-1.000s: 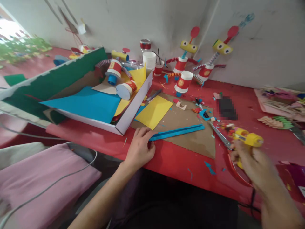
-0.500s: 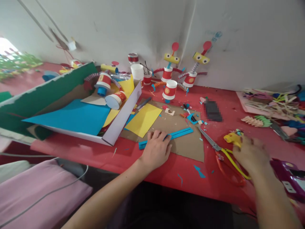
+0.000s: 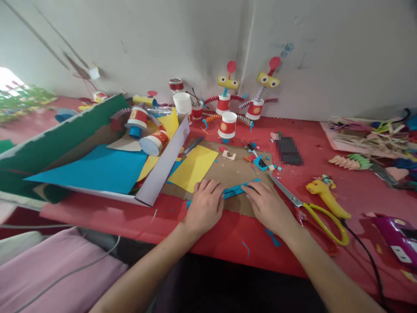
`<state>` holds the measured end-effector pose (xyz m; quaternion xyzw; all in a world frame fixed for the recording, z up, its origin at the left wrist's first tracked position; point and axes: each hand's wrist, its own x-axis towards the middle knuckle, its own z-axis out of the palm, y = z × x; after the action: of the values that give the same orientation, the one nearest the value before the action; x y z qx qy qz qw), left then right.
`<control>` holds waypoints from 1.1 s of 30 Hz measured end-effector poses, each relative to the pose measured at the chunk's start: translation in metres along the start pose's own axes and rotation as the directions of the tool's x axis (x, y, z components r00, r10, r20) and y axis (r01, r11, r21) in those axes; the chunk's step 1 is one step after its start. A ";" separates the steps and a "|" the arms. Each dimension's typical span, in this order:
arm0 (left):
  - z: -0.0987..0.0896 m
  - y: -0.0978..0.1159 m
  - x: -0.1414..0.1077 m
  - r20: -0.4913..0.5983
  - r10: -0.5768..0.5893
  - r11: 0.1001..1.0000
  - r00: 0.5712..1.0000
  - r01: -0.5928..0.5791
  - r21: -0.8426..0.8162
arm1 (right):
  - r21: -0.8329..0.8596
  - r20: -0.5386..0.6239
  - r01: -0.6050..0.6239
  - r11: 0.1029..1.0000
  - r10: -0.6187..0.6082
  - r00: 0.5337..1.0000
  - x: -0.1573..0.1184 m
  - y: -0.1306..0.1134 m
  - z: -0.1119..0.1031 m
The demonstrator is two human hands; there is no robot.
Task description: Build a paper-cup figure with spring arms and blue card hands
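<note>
Blue paper strips (image 3: 236,190) lie slantwise across a sheet of brown cardboard (image 3: 224,167). Bent fingers of my left hand (image 3: 206,204) hold the strips down toward their left end, covering part of them. At the right part, the fingertips of my right hand (image 3: 269,206) close on the strips; its thumb is partly hidden. Close by on the right rest large scissors (image 3: 298,202) with their blades pointing away from me. Farther right, a yellow glue gun (image 3: 327,198) lies on its side. A yellow paper sheet (image 3: 193,168) is just beyond my left hand.
An open box (image 3: 163,161) on the left holds blue paper (image 3: 97,167) and cup figures. Several paper-cup robots (image 3: 227,124) stand along the wall. A dark pixelated object (image 3: 288,150), craft sticks (image 3: 365,134) and a purple item (image 3: 395,237) are on the right. The glue gun's black cord (image 3: 368,254) trails toward me.
My right hand has left the glue gun, which now lies on the table, and moved left to the blue strips. My left hand stays on the strips.
</note>
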<state>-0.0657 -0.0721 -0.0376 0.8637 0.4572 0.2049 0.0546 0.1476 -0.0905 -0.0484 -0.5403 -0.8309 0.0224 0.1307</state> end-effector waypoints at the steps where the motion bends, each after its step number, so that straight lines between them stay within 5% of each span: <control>1: -0.001 0.000 -0.001 0.013 0.022 1.000 1.000 -0.022 0.009 | -0.015 0.002 -0.011 1.000 0.011 1.000 -0.002 -0.002 -0.002; 10: 0.000 0.003 -0.010 0.123 0.075 0.970 0.990 -0.101 0.223 | -0.045 0.016 -0.046 0.998 0.047 0.999 0.005 -0.013 -0.009; 17: -0.006 0.012 -0.018 0.202 0.021 0.965 0.979 -0.072 0.251 | -0.082 0.030 0.075 0.994 -0.073 0.997 0.009 -0.024 -0.006; 23: -0.010 0.001 -0.028 0.091 -0.096 0.987 0.991 0.082 0.140 | 0.032 -0.011 0.020 0.999 -0.020 1.000 0.010 -0.019 -0.007; 30: -0.018 -0.005 -0.030 0.025 -0.212 0.975 0.977 0.210 0.071 | 0.371 0.126 -0.110 0.922 0.068 0.990 0.044 -0.018 -0.010; 33: -0.023 -0.003 -0.031 -0.152 -0.255 0.966 0.955 0.260 0.011 | 0.473 0.125 -0.189 0.860 0.146 0.981 0.045 -0.015 -0.010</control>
<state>-0.0933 -0.0977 -0.0269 0.7799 0.5716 0.2529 0.0330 0.1196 -0.0568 -0.0276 -0.5593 -0.7536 0.2630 0.2238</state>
